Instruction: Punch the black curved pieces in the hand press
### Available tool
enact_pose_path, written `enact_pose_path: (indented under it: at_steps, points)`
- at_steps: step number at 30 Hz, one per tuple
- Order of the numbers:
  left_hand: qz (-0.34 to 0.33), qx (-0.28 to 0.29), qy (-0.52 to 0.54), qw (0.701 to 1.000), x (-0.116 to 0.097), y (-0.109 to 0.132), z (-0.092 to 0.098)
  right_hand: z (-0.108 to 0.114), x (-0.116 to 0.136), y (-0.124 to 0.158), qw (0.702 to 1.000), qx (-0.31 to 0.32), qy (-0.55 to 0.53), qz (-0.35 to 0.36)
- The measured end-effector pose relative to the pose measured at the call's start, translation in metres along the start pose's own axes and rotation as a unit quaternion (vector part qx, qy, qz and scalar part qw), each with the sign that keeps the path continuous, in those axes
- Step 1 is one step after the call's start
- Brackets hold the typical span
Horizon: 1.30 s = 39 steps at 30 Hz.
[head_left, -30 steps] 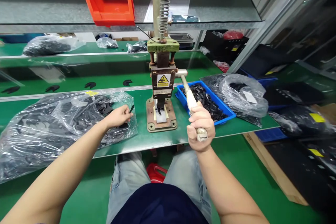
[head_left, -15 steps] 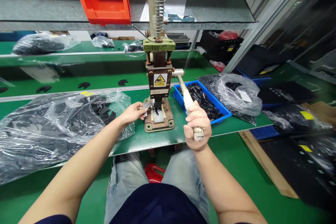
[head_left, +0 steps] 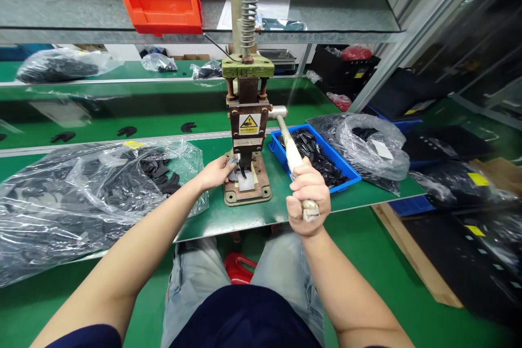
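Note:
A hand-lever press [head_left: 248, 144] with a tall spring and a yellow warning label stands on the bench in front of me. My left hand [head_left: 215, 173] pinches a flat grey curved piece [head_left: 231, 167] at the left side of the press base [head_left: 258, 193], beside the ram. The fingertips partly hide that piece. Wrapped round the taped end of the press lever [head_left: 290, 147] is my right hand [head_left: 308, 196], with the lever slanting down towards me. Under the ram lies a light plate [head_left: 246, 181] with a small black curved part on it.
Left of the press lies a large clear bag [head_left: 101, 196] of dark curved pieces. On the right are a blue bin [head_left: 346, 182] of black parts and another filled bag [head_left: 373, 144]. A red bin [head_left: 167, 22] sits on the shelf above. Several dark pieces lie on the green surface behind.
My left hand has moved a little to the right, bringing the grey piece closer to the ram. My right hand stays on the lever, which is almost unmoved.

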<state>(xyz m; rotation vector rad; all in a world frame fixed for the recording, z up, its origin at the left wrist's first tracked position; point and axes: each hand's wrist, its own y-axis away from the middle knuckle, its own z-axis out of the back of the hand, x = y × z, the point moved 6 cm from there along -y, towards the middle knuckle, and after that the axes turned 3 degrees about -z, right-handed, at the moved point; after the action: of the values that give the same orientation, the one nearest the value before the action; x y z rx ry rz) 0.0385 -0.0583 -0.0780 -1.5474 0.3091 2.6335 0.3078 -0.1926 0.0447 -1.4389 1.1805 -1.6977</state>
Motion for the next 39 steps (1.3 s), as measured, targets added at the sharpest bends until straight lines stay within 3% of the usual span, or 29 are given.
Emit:
enact_pose_path:
  at_steps: [8, 17, 26, 30, 34, 37, 39]
  points:
    - [-0.008, 0.024, 0.08, 0.996, -0.006, 0.005, 0.002, 0.0, -0.001, 0.001, 1.0, -0.002, 0.011, 0.001]
    - [0.007, 0.037, 0.044, 0.998, -0.001, -0.002, 0.004, 0.0, -0.002, 0.003, 1.0, -0.007, 0.022, -0.006]
    - [0.108, 0.071, 0.088, 0.988, 0.001, -0.011, -0.001, -0.001, -0.004, 0.004, 1.0, -0.025, 0.012, -0.003]
    - [0.163, 0.101, 0.173, 0.966, 0.001, -0.01, -0.006, -0.001, -0.007, 0.005, 0.999, -0.036, 0.012, -0.016]
    - [0.182, 0.093, 0.249, 0.947, 0.001, -0.005, -0.011, -0.002, -0.007, 0.008, 0.999, -0.046, 0.012, -0.013]
    - [0.183, 0.087, 0.251, 0.947, 0.002, -0.003, -0.014, -0.003, -0.001, -0.006, 0.998, -0.057, 0.002, 0.003]
    - [0.177, 0.084, 0.243, 0.95, 0.003, -0.002, -0.017, -0.006, 0.004, -0.03, 0.998, -0.066, -0.009, 0.016]
